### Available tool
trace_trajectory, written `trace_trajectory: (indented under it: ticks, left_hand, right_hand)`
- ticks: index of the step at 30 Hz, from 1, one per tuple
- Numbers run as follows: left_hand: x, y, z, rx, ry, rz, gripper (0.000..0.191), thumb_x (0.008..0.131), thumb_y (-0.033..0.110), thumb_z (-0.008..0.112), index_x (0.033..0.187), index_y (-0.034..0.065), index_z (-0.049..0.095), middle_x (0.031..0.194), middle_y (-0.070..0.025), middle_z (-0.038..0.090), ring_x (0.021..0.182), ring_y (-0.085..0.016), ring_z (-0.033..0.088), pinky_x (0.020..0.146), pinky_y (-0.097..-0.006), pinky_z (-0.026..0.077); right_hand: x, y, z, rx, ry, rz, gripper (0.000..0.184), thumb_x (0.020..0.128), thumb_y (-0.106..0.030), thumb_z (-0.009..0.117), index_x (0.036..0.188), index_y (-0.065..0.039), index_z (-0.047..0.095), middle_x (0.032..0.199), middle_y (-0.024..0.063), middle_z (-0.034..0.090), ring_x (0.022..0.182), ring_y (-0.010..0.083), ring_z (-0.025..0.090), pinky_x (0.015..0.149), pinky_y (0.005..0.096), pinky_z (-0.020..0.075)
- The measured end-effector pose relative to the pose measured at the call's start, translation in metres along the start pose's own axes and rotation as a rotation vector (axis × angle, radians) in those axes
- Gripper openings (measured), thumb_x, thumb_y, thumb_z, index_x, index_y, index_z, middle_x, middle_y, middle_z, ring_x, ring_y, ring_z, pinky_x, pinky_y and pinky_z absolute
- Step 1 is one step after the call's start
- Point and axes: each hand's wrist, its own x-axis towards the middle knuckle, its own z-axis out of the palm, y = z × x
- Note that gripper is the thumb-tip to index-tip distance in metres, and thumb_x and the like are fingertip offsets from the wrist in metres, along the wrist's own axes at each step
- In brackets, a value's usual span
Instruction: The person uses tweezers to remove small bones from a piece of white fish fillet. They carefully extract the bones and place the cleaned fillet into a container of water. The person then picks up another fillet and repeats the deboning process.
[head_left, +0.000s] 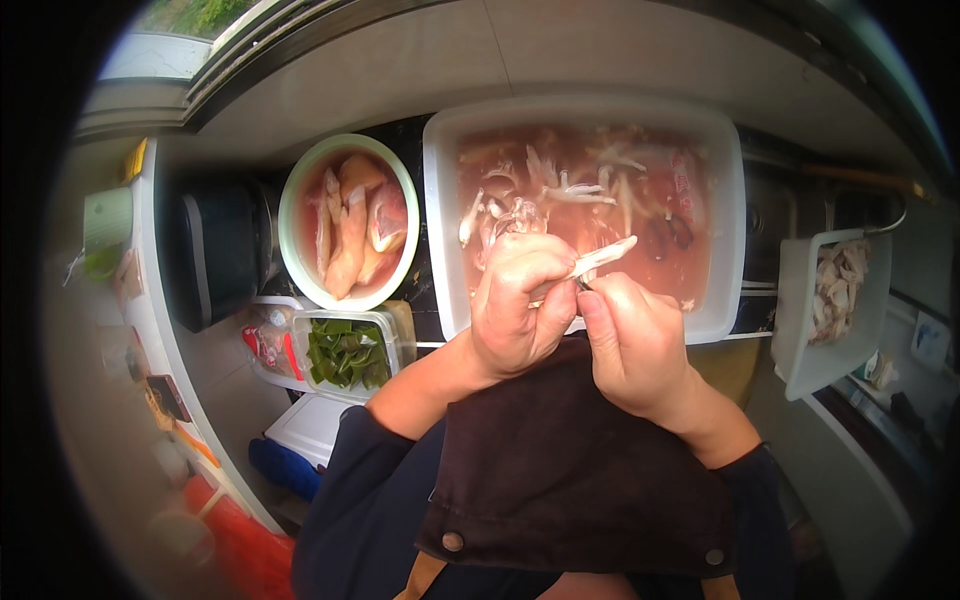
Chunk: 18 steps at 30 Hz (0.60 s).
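Note:
Over the near edge of a large white plastic tub (734, 225), my left hand (521, 307) grips a pale chicken foot (606, 256) that points up to the right. My right hand (637, 345) meets it, closed around a small dark tool (583, 284); only its tip shows between the hands, so its kind is unclear. Cloudy pink water fills the tub, with several chicken feet (577, 191) lying in it. Dark loops like scissor handles (681, 232) and a clear plastic bag with red writing (682, 184) are also in the water.
To the left stands a pale green bowl (412, 225) of poultry pieces (349, 240) in pink liquid. Nearer are a clear container of cut green leaves (349, 352) and a packaged item (274, 345). At right, a white bin (795, 375) holds pale meat pieces (838, 289) near a sink (772, 214).

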Motion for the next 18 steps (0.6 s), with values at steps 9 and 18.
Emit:
trace_trajectory:
  ticks: [9,18]
  left_hand:
    - [0.016,-0.016,-0.001,-0.105,-0.046,-0.188,0.02,0.091,-0.006,0.058,0.109,-0.0019,0.052,0.098,-0.016,0.06,0.079,-0.02,0.057,0.069,-0.0315,0.049]
    - [0.024,-0.034,0.003,-0.144,-0.024,-0.25,0.014,0.094,-0.001,0.056,0.108,-0.0011,0.052,0.098,-0.0147,0.06,0.076,-0.017,0.055,0.065,-0.0297,0.047]
  right_hand:
    - [0.023,0.019,-0.003,0.017,0.017,0.083,0.006,0.094,-0.003,0.061,0.096,0.003,0.061,0.075,0.0162,0.061,0.06,0.0338,0.062,0.052,0.0397,0.0486]
    - [0.037,0.032,-0.005,0.015,-0.085,0.124,0.01,0.094,-0.005,0.061,0.1,0.003,0.061,0.076,0.0187,0.063,0.06,0.0361,0.062,0.052,0.0411,0.0485]
